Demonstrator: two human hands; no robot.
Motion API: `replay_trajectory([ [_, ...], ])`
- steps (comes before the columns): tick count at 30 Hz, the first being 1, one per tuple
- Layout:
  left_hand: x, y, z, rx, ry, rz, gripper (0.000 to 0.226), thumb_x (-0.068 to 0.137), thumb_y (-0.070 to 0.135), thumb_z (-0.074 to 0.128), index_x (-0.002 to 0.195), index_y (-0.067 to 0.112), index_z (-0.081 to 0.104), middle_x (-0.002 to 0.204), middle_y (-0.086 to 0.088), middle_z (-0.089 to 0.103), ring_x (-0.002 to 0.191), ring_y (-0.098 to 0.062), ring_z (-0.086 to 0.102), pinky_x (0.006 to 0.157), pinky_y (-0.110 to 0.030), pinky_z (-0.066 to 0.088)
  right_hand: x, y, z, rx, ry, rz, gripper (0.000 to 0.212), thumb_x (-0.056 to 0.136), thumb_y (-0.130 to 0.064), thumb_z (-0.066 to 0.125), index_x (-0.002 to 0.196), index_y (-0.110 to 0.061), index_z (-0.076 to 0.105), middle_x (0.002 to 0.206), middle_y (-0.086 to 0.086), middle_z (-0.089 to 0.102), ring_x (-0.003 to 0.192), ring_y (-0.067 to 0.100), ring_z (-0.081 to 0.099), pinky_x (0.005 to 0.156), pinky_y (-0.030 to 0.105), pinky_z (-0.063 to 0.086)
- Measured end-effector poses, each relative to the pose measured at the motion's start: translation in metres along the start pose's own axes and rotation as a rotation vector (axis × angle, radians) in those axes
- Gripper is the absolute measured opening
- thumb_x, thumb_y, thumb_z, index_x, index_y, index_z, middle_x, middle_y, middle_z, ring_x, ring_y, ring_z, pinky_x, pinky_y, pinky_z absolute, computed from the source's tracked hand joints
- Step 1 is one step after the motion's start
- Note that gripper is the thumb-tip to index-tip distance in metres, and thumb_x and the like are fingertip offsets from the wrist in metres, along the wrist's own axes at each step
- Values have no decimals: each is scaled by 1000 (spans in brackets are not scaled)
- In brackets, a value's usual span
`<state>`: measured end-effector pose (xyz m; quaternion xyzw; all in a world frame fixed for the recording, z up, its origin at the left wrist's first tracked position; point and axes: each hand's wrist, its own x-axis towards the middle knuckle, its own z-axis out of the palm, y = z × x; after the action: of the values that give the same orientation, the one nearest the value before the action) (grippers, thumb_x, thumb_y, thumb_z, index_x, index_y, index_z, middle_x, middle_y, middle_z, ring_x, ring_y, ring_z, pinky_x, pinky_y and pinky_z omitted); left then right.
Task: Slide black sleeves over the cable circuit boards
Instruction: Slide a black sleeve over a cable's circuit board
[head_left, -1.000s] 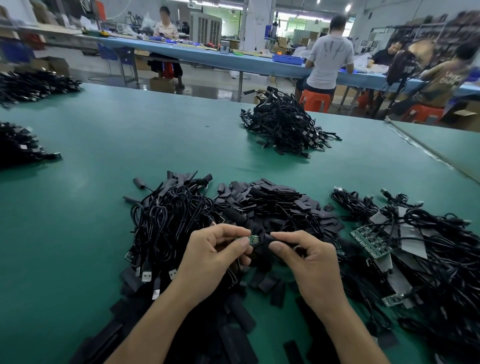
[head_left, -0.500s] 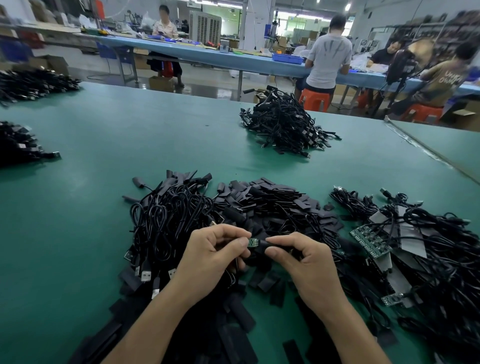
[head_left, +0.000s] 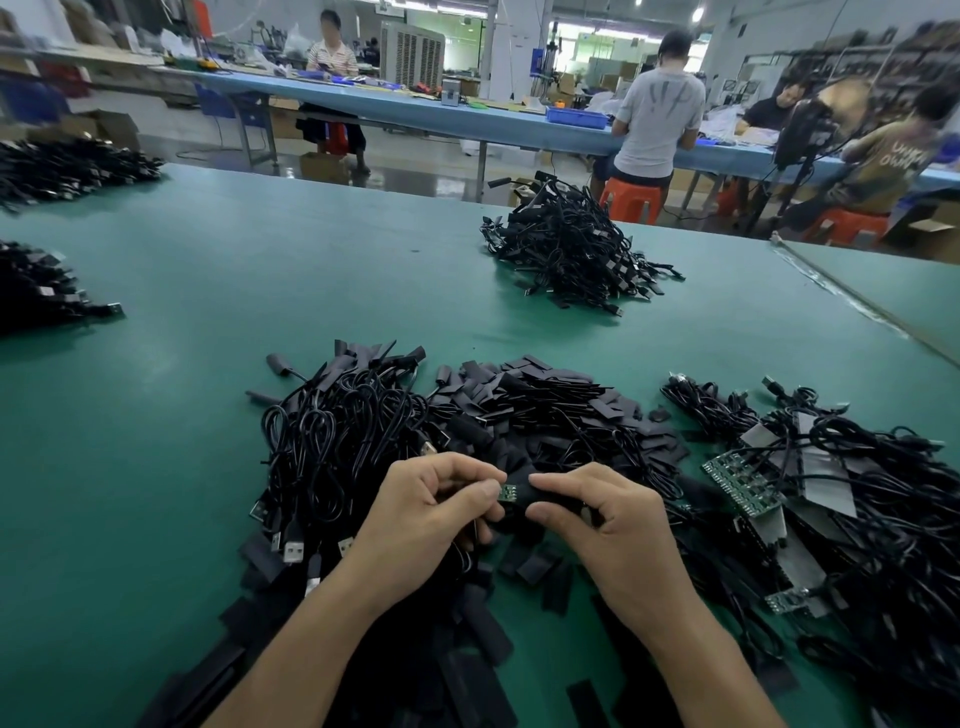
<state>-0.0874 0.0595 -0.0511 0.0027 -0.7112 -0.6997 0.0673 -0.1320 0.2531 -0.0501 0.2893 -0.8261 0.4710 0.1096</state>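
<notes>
The green table (head_left: 156, 467) carries a heap of black cables (head_left: 337, 441), a mound of black sleeves (head_left: 545, 410) behind the hands, and a tangle (head_left: 857, 493) with bare boards, cut off at the right edge. The left hand (head_left: 426, 514) pinches a circuit board (head_left: 507, 492) between thumb and forefinger; the right hand (head_left: 613, 525) curls its fingers round a black sleeve (head_left: 545, 499) meeting the board's end. Whether the board has entered is hidden, as is its cable.

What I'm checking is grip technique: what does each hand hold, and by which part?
Left hand pinches the circuit board by its left end; right hand pinches the black sleeve by its end nearest the board.
</notes>
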Motion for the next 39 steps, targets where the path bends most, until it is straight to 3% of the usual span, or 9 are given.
replay_trajectory([
  [6,0,0,1,26,-24,-1,18,96,1,60,94,12,74,74,-8,73,59,-14,66,59,-24,54,-1,-1,-2,9,-12,-6,27,76,-33,73,98,-18,79,85,-13,70,83,4,66,75,13,47],
  [15,-2,1,1,70,-80,13,14,98,6,61,99,15,72,75,-5,73,62,-16,66,62,-26,55,-2,-3,5,-3,-33,-17,29,79,-37,73,104,-23,77,91,-16,70,89,3,67,78,19,52],
  [19,-2,1,2,130,-85,30,17,95,15,66,107,27,64,80,-2,74,70,-16,68,69,-31,56,-3,-3,9,-5,9,-53,26,82,-34,72,104,-22,77,90,-16,69,87,2,66,77,15,50],
  [23,-5,3,3,156,30,87,22,78,25,82,91,33,67,81,0,74,73,-23,71,69,-37,60,-3,-1,8,-17,93,-62,22,82,-29,72,103,-21,77,91,-15,69,85,2,66,76,11,48],
  [31,-4,0,7,345,194,187,22,77,13,84,85,30,72,77,17,73,67,-1,69,63,-12,53,-2,0,6,-26,109,-80,20,81,-24,75,101,-17,77,89,-12,69,83,3,66,75,11,48],
  [35,-3,-2,6,390,185,185,12,80,16,82,83,26,75,74,18,73,65,0,69,61,-11,52,-2,0,6,-45,91,-84,22,83,-24,75,103,-16,77,90,-10,68,84,4,65,75,12,48],
  [39,-3,-3,3,368,134,153,10,84,15,79,86,24,76,72,13,74,65,-3,70,65,-18,56,-3,0,5,-63,80,-56,31,79,-26,79,110,-19,75,93,-16,68,88,0,64,77,8,46],
])
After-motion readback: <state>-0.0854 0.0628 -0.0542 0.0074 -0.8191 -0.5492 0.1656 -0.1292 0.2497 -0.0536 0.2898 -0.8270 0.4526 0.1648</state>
